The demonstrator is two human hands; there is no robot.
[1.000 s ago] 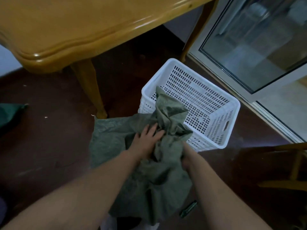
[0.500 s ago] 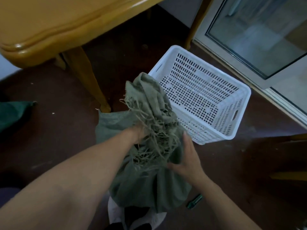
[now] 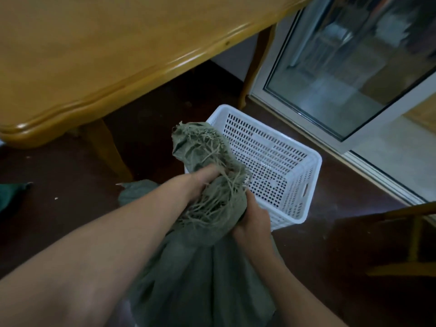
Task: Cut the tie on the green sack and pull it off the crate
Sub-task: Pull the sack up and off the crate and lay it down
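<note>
The green woven sack (image 3: 200, 267) is bunched up in front of me, its frayed open end (image 3: 203, 142) sticking upward with loose pale threads. My left hand (image 3: 195, 182) grips the gathered sack just below the frayed end. On the sack's right side my right hand (image 3: 250, 223) clasps the bundle a little lower. The white perforated plastic crate (image 3: 278, 161) stands bare on the dark floor just behind the sack, with nothing inside it. No tie is visible.
A yellow wooden table (image 3: 106, 55) overhangs the upper left, one leg (image 3: 106, 149) near the sack. A glass door (image 3: 354, 67) stands at the right. Wooden chair parts (image 3: 412, 232) sit at the right edge. A dark green cloth (image 3: 11, 194) lies at the far left.
The sack has come up out of the crate and is gathered higher between both hands. My right hand has closed around the bundle. The view has shifted, and the crate now sits further right.
</note>
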